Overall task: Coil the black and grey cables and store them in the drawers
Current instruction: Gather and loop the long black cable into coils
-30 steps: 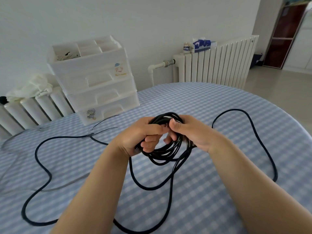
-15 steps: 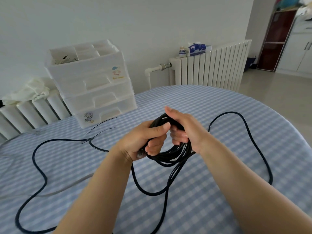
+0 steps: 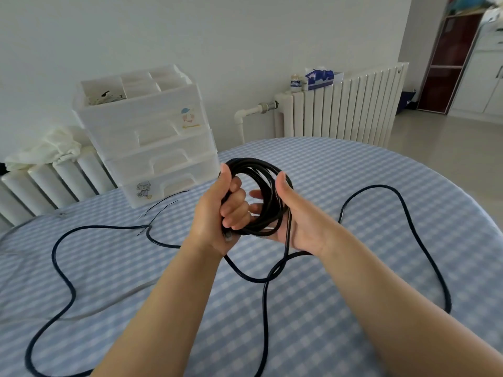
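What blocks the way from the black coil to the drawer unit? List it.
Nothing visible does. The black coil is held up by the left hand and right hand; the drawer unit stands just beyond, all drawers shut. Uncoiled cable trails across the table.

Left hand (image 3: 217, 213) fisted, right hand (image 3: 296, 219) curled, both raised.

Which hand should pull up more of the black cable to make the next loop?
Probably the right hand: the loose black cable trails off on its side, while the left hand grips the coil and should stay there.
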The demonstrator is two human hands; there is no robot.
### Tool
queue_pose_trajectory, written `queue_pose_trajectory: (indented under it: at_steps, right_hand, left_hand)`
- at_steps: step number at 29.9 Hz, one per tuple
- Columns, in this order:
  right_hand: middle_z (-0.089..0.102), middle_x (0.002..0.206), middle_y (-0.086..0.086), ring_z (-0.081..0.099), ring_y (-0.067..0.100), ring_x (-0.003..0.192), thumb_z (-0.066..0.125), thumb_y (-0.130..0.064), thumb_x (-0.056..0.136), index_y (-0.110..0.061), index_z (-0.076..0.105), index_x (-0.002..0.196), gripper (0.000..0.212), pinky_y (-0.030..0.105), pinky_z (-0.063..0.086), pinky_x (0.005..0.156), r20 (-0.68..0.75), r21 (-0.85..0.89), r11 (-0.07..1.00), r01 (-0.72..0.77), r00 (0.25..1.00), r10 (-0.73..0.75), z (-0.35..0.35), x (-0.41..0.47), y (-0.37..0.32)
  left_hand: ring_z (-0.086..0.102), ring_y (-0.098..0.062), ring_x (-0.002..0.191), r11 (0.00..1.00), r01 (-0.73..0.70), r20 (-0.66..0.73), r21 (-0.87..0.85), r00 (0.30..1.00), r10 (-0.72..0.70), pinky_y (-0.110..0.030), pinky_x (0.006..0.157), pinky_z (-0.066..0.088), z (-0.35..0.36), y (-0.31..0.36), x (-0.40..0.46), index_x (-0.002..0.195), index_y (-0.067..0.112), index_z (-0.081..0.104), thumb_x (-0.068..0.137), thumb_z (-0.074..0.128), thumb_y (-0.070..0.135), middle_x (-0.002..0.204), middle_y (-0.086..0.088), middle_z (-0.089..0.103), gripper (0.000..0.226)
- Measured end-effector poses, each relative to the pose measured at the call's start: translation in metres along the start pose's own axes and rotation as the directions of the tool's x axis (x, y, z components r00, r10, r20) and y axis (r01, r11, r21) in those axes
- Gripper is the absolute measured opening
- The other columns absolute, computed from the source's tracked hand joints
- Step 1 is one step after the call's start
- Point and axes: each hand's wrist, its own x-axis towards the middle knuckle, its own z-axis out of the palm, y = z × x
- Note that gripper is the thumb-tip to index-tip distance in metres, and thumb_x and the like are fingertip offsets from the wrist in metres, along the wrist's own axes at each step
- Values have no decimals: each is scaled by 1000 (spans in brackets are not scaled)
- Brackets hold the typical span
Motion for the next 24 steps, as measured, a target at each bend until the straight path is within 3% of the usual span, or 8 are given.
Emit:
queue_pose_trajectory:
  at_steps: [3,6,12,15,17,19,21,24]
  right_hand:
    - [56,69,1,59,15,65,51,-76,68,-9,63,90,71,31,52,74,-91,241,970,-9,995,32,8,2,2]
    - [37,54,-3,40,12,49,42,-83,73,-14,53,67,70,25,40,54,-173,314,950,7,984,50,9,3,2]
    - [25,44,-3,26,13,42,44,-66,88,-17,37,50,63,27,24,50,-236,315,948,38,971,39,11,2,1]
    - [42,51,1,43,15,47,42,-67,89,-12,51,58,63,27,38,53,-228,264,962,70,974,-8,14,-2,-1]
    - [66,82,11,67,23,76,41,-75,82,-3,67,89,77,38,56,70,-168,216,974,66,985,-29,15,-4,-1]
    - [68,110,17,70,31,96,41,-76,77,-2,64,114,85,46,57,78,-77,54,998,12,997,-8,15,-6,-1]
    - [70,108,11,71,24,85,50,-62,84,-9,62,117,64,36,57,68,-41,-210,977,-43,999,35,17,-11,-3]
    - [71,79,1,61,10,59,60,-27,94,-10,62,113,25,23,50,57,-36,-460,887,-45,999,31,15,-14,-5]
  left_hand:
    - [23,-4,26,998,-1,21,56,1000,0,-19,33,14,3,-2,0,66,16,41,94,41,49,36,8,26,43]
    - [22,-6,26,992,33,64,125,997,-41,-19,31,21,6,-6,-1,62,17,43,93,40,52,36,6,27,47]
    - [24,-7,26,986,21,164,164,985,-49,-19,31,24,12,-9,-5,63,16,43,95,37,50,35,5,29,47]
    - [23,-7,27,990,-20,127,140,992,2,-19,32,22,13,-7,-6,64,16,44,96,37,49,37,6,29,46]
    - [23,-6,28,992,-85,49,92,996,80,-20,33,17,12,-4,-6,65,16,42,99,36,46,38,6,28,45]
    - [22,-6,28,985,-167,-47,33,985,169,-22,34,14,9,3,-4,65,17,41,101,34,45,38,7,27,45]
    - [21,-6,29,967,-255,-134,-15,959,250,-22,35,15,3,14,-4,64,18,41,101,34,45,38,8,26,46]
    - [21,-6,30,934,-348,-257,-76,912,319,-21,35,20,-7,27,-3,63,20,41,100,37,43,40,8,25,44]
